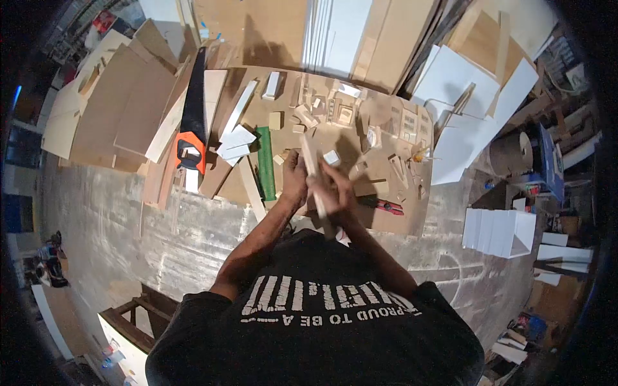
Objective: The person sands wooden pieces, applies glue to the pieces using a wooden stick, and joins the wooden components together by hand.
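Observation:
Near the front of the work board (380,222), my right hand (333,190) is wrapped round a long wooden strip (310,154), which is blurred and points away from me. Just left of the strip is my left hand (295,177), its fingers curled; whether they grip anything I cannot make out. A green strip (265,164) lies to the left of my left hand. Beyond the hands sit small wood blocks (275,120) and a small white piece (331,158). To the right of my right hand lies a red and black cutter (389,206).
An orange-handled saw (193,109) lies at the left over wood offcuts. Brown panels (145,90) lean at the far left. White sheets (463,141) stand at the right, above a white box (499,231) on the floor. Small wooden parts (344,114) cover the board's back.

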`<state>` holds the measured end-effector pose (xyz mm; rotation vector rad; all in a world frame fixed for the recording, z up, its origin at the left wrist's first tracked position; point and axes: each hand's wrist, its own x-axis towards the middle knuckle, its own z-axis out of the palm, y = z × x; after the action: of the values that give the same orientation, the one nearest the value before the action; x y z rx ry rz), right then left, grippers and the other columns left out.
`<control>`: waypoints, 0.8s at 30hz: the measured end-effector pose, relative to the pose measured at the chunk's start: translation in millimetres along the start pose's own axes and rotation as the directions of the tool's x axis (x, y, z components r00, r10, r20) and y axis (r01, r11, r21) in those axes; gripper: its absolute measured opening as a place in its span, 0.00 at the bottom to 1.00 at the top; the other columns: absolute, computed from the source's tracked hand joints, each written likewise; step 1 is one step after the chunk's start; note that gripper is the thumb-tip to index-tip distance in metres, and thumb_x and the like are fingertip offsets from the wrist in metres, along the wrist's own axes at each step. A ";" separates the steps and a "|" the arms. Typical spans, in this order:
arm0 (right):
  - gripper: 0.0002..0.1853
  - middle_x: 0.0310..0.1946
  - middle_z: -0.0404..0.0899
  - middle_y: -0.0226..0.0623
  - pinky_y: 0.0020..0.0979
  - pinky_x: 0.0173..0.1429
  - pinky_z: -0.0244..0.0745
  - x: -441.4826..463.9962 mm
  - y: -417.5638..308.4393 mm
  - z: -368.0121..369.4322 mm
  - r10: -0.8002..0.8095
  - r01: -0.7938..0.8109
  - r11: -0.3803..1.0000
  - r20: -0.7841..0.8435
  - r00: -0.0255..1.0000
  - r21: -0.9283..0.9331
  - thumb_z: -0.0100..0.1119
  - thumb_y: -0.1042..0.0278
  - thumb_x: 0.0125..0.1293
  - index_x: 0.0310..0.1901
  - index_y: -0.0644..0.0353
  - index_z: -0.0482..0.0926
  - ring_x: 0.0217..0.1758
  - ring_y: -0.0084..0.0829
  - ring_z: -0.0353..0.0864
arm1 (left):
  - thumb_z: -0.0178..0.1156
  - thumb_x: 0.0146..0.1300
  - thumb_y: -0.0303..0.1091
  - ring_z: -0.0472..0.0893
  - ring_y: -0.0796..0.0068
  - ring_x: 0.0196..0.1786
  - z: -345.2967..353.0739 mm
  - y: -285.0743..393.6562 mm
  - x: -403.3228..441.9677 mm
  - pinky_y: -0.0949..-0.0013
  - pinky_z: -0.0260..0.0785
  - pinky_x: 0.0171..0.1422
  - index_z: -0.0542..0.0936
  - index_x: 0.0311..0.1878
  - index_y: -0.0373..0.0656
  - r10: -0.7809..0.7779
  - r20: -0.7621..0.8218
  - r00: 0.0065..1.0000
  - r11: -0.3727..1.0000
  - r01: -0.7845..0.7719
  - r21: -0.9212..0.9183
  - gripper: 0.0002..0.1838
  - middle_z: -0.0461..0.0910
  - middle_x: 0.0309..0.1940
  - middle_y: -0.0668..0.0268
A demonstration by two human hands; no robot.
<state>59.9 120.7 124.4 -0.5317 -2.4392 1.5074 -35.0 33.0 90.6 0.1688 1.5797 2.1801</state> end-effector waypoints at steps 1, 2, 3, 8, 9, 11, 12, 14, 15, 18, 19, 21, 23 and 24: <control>0.36 0.62 0.72 0.55 0.40 0.71 0.62 -3.7 3.2 -0.5 -0.008 0.012 0.997 0.051 0.999 -0.083 0.65 0.50 0.61 0.67 0.62 0.70 0.67 0.46 0.70 | 0.49 0.76 0.40 0.75 0.81 0.34 1.2 -2.6 -0.7 0.72 0.72 0.35 0.72 0.42 0.40 -0.025 -0.036 0.999 0.998 0.023 -0.058 0.12 0.77 0.34 0.68; 0.37 0.63 0.70 0.57 0.42 0.71 0.62 7.0 7.4 4.7 -0.010 0.010 1.000 0.013 1.000 0.019 0.65 0.49 0.60 0.67 0.61 0.70 0.67 0.48 0.69 | 0.49 0.76 0.40 0.75 0.81 0.32 3.7 -6.7 -4.6 0.72 0.71 0.32 0.72 0.42 0.41 -0.061 -0.064 0.996 0.992 0.053 -0.117 0.12 0.77 0.32 0.68; 0.38 0.63 0.69 0.58 0.43 0.71 0.62 28.2 15.6 15.2 0.001 0.002 0.992 -0.029 1.000 0.123 0.66 0.47 0.60 0.68 0.60 0.70 0.68 0.50 0.69 | 0.49 0.76 0.40 0.74 0.82 0.30 2.8 -12.9 -9.5 0.73 0.70 0.30 0.73 0.42 0.41 -0.098 -0.032 0.995 0.989 0.094 -0.112 0.12 0.76 0.30 0.70; 0.39 0.54 0.79 0.53 0.36 0.62 0.71 125.9 27.5 1.3 0.165 -0.148 0.983 -0.169 0.972 0.105 0.64 0.45 0.60 0.67 0.62 0.70 0.56 0.37 0.78 | 0.53 0.74 0.46 0.65 0.87 0.20 -9.3 -7.0 -18.6 0.77 0.58 0.22 0.73 0.40 0.48 -0.247 0.147 0.958 0.969 0.247 0.016 0.12 0.68 0.22 0.78; 0.36 0.52 0.80 0.49 0.35 0.61 0.71 116.9 4.3 -14.0 0.218 -0.175 0.919 -0.083 0.972 0.353 0.64 0.47 0.62 0.67 0.61 0.70 0.54 0.36 0.78 | 0.52 0.74 0.45 0.65 0.86 0.21 -10.7 -0.7 -15.8 0.76 0.58 0.22 0.73 0.39 0.49 -0.257 0.135 0.957 0.964 0.263 -0.028 0.11 0.68 0.22 0.77; 0.35 0.53 0.80 0.46 0.33 0.59 0.72 88.3 -25.4 -35.3 0.263 -0.261 0.838 0.066 0.963 0.479 0.65 0.49 0.62 0.66 0.60 0.72 0.53 0.32 0.79 | 0.51 0.75 0.42 0.65 0.85 0.22 -15.3 7.5 -7.6 0.75 0.56 0.23 0.73 0.39 0.51 -0.276 0.092 0.957 0.947 0.287 -0.142 0.09 0.68 0.22 0.77; 0.34 0.54 0.79 0.45 0.31 0.59 0.72 74.5 -27.0 -37.5 0.231 -0.262 0.855 0.125 0.965 0.448 0.66 0.50 0.62 0.66 0.61 0.72 0.53 0.31 0.78 | 0.52 0.74 0.44 0.64 0.85 0.21 -19.7 7.1 -2.4 0.75 0.56 0.22 0.73 0.39 0.51 -0.271 0.078 0.959 0.940 0.281 -0.192 0.10 0.68 0.22 0.77; 0.31 0.56 0.79 0.45 0.33 0.62 0.72 33.8 -36.9 -14.2 0.077 -0.099 0.935 0.077 0.994 0.341 0.65 0.55 0.65 0.65 0.62 0.72 0.55 0.33 0.79 | 0.53 0.74 0.47 0.63 0.86 0.19 -29.3 4.3 5.7 0.75 0.57 0.21 0.74 0.38 0.51 -0.271 0.066 0.960 0.921 0.279 -0.271 0.12 0.68 0.21 0.78; 0.29 0.58 0.78 0.46 0.34 0.65 0.70 14.4 -48.7 -3.9 0.038 -0.068 0.952 0.107 0.994 0.300 0.64 0.57 0.66 0.65 0.63 0.72 0.57 0.35 0.78 | 0.53 0.74 0.46 0.66 0.85 0.20 -27.5 8.0 4.0 0.75 0.59 0.22 0.74 0.38 0.50 -0.269 0.097 0.958 0.917 0.285 -0.280 0.12 0.70 0.22 0.77; 0.30 0.59 0.77 0.51 0.33 0.66 0.65 52.6 -29.0 17.1 0.037 -0.017 0.983 -0.104 0.994 0.183 0.64 0.56 0.66 0.65 0.65 0.72 0.60 0.35 0.75 | 0.52 0.74 0.46 0.70 0.84 0.23 -16.5 21.6 -8.1 0.75 0.63 0.24 0.75 0.40 0.50 -0.308 0.121 0.944 0.901 0.331 -0.282 0.12 0.73 0.24 0.76; 0.30 0.58 0.77 0.52 0.33 0.66 0.66 77.9 6.5 25.0 0.039 -0.019 0.988 -0.134 0.990 0.151 0.62 0.56 0.67 0.65 0.67 0.71 0.59 0.35 0.75 | 0.50 0.75 0.44 0.72 0.83 0.23 -21.8 7.1 -4.8 0.75 0.66 0.26 0.76 0.42 0.49 -0.194 0.148 0.970 0.936 0.228 -0.269 0.11 0.75 0.25 0.75; 0.30 0.58 0.77 0.53 0.33 0.66 0.65 58.2 -17.8 25.4 -0.019 0.024 0.998 -0.103 0.994 0.049 0.62 0.56 0.67 0.65 0.68 0.71 0.60 0.35 0.75 | 0.50 0.75 0.41 0.73 0.83 0.26 -24.4 25.2 -5.7 0.76 0.67 0.29 0.76 0.43 0.49 -0.220 0.133 0.966 0.926 0.250 -0.282 0.09 0.75 0.27 0.75; 0.30 0.57 0.77 0.55 0.34 0.68 0.65 30.1 -51.1 21.9 -0.022 0.022 1.000 -0.055 0.998 0.009 0.64 0.59 0.65 0.65 0.68 0.71 0.61 0.37 0.75 | 0.49 0.76 0.37 0.74 0.82 0.31 -15.9 46.4 6.1 0.75 0.69 0.35 0.75 0.42 0.46 -0.176 0.062 0.982 0.910 0.186 -0.371 0.08 0.75 0.30 0.73; 0.31 0.58 0.76 0.57 0.36 0.69 0.63 14.8 -61.1 25.9 -0.093 0.080 0.990 -0.103 0.990 -0.117 0.65 0.59 0.65 0.65 0.68 0.71 0.63 0.40 0.74 | 0.49 0.76 0.37 0.74 0.82 0.32 -20.5 41.6 4.5 0.75 0.69 0.36 0.75 0.41 0.46 -0.118 0.067 0.991 0.939 0.133 -0.317 0.08 0.75 0.31 0.72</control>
<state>25.5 81.0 167.5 -0.5073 -2.4405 1.2794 -57.7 6.5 121.5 0.0165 1.1544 2.2765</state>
